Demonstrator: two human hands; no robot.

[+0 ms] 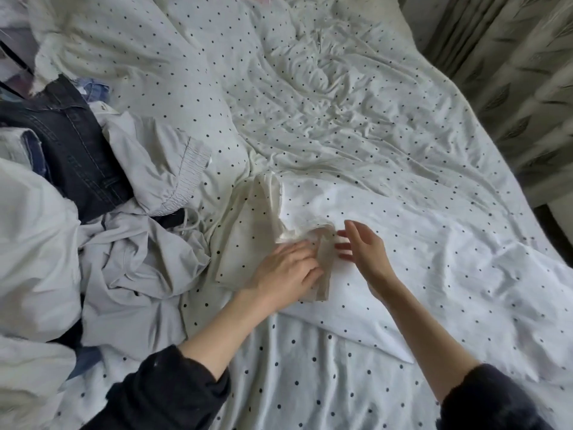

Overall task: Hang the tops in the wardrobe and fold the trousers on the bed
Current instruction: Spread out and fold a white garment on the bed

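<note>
Trousers (248, 237), cream, lie part-folded on the bed (387, 144) beside the clothes heap (130, 243). The left hand (286, 271) presses them with flat fingers; the right hand (361, 246) hovers wide, holding nothing. Pinning the fold while smoothing outward should keep edges square.

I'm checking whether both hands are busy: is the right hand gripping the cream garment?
No. The right hand hovers open beside the cream garment, fingers straight, while only the left hand rests on it.

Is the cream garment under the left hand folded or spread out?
Folded: the cream garment lies as a narrow layered strip, left hand resting on it.
</note>
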